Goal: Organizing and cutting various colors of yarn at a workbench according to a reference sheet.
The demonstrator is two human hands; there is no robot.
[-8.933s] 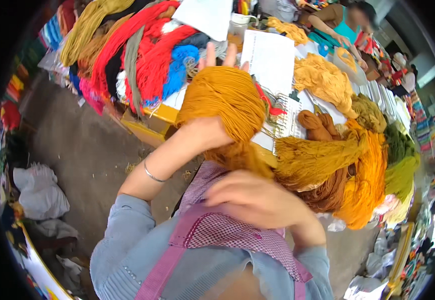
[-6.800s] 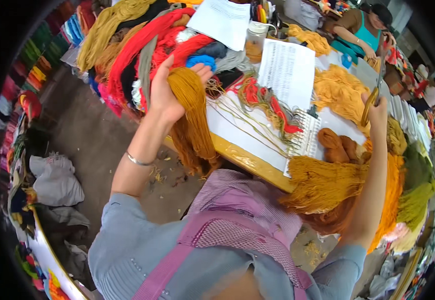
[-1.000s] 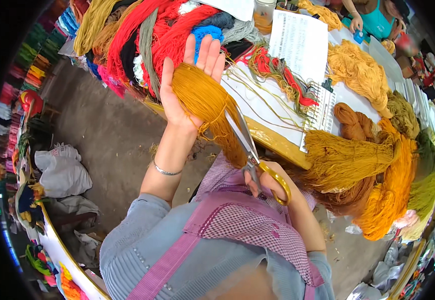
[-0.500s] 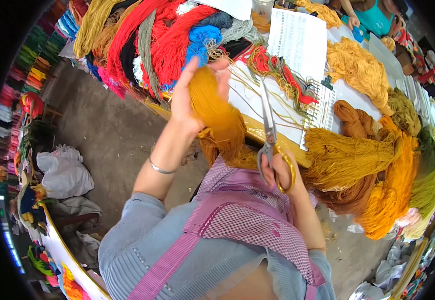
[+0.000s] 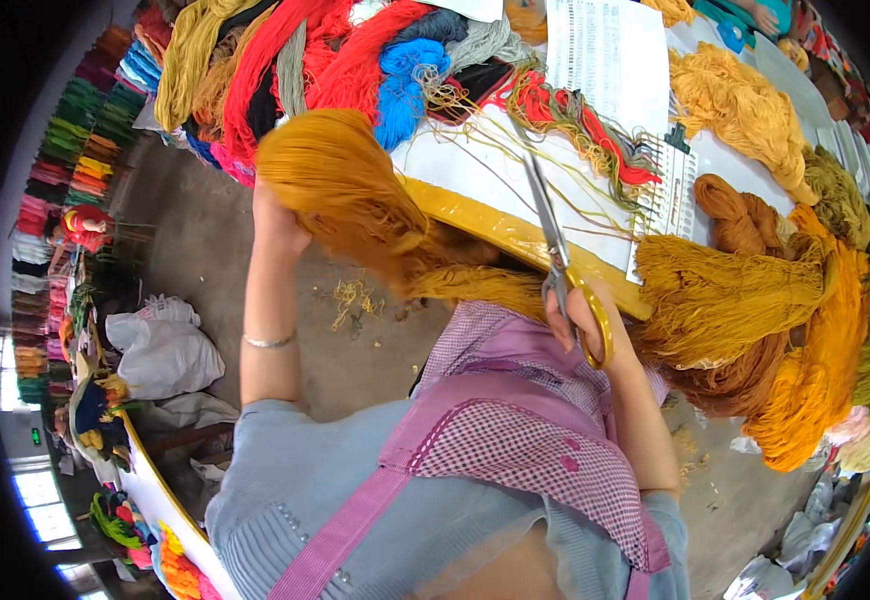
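Note:
My left hand [image 5: 280, 218], its fingers mostly hidden, is closed around a golden-brown hank of yarn [image 5: 335, 175]. The hank is looped over that hand and its strands run right and down toward my apron. My right hand [image 5: 583, 312] grips large scissors [image 5: 549, 215] by the handles, one of them gold-coloured. Their long blades point up and away over the table edge and look nearly closed. Beyond the blades lie loose olive and brown strands and a bundle of red and green threads [image 5: 595, 145]. Nothing shows between the blades.
A yellow-edged table [image 5: 485, 225] holds piled red yarn [image 5: 345, 50], blue yarn [image 5: 410, 90] and a printed sheet [image 5: 605, 65]. At right, mustard hanks [image 5: 725, 300] and orange hanks [image 5: 815, 340] hang over the edge. A white sack [image 5: 160, 350] sits on the floor at left. Another person's hand shows at the far right.
My left hand has swung left and away from the scissors, spreading the hank out wider. The scissors stay in my right hand, at much the same angle.

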